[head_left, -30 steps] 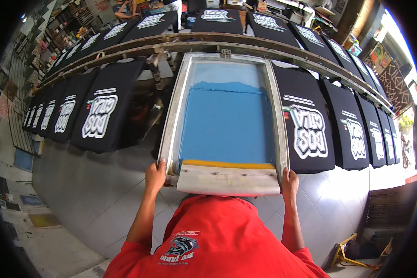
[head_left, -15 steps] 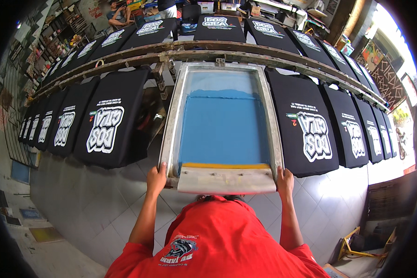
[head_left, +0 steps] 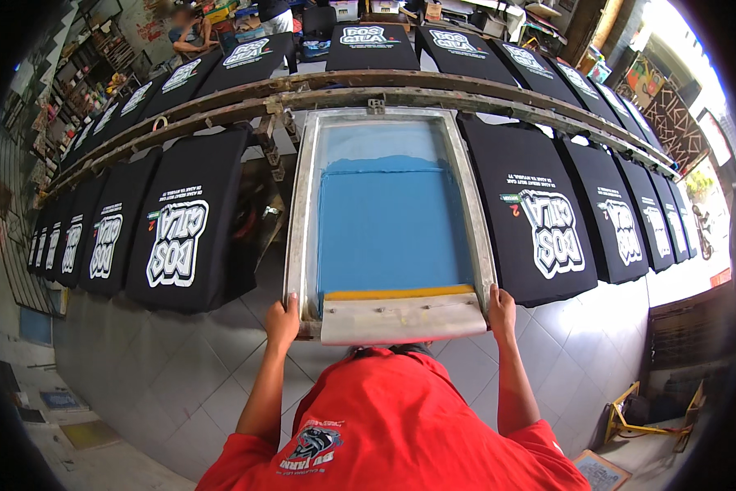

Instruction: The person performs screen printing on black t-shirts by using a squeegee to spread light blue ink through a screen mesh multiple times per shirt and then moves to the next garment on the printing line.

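A screen-printing frame (head_left: 300, 221) with a worn metal border lies in front of me, its mesh (head_left: 396, 229) showing a large blue area with a paler strip at the far end. Across its near end rests a wide squeegee (head_left: 400, 319) with a pale holder and a yellow blade edge. My left hand (head_left: 283, 322) is closed round the frame's near left corner, thumb up along the side. At the near right corner, my right hand (head_left: 503, 313) grips the border in the same way. Whatever lies under the frame is hidden.
Black T-shirts with white prints lie on boards on both sides, one (head_left: 189, 217) left and one (head_left: 534, 213) right of the frame. A long rail (head_left: 433, 96) runs behind it, with more printed shirts (head_left: 372, 47) beyond. A person (head_left: 191, 33) sits at the far left.
The view has turned slightly, so the surroundings sit a little further left. Both hands keep their hold on the frame, and the squeegee stays at its near end.
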Demonstrator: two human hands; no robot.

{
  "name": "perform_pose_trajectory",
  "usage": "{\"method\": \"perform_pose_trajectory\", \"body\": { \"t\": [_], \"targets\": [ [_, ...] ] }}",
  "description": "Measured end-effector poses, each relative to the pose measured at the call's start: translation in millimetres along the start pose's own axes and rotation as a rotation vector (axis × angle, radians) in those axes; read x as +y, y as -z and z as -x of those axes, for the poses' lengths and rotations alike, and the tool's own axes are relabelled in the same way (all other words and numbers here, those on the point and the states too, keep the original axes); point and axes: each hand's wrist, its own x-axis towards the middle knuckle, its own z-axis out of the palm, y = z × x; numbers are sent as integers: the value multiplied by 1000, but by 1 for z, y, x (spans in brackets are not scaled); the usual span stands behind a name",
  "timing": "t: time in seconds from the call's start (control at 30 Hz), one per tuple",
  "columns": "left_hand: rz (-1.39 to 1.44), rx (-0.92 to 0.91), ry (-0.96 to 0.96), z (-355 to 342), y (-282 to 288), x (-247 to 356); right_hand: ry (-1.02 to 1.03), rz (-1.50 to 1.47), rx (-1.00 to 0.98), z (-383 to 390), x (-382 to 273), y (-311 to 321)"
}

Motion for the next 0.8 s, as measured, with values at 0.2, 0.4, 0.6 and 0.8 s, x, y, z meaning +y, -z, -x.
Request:
{"method": "perform_pose_trajectory", "body": {
  "t": [0.2, 0.4, 0.6, 0.8],
  "targets": [
    [-7, -3, 43, -3, -13, -8, -12, -9, -19, -7, 3, -10],
    [58, 49, -133, 20, 28, 31, 163, 63, 29, 27, -23, 31],
    [-211, -284, -676, 80, 52, 87, 964, 340, -280, 79, -61, 49],
    [-420, -484, -839, 55, 24, 89, 1034, 371, -309, 58, -49, 32]
  ]
}}
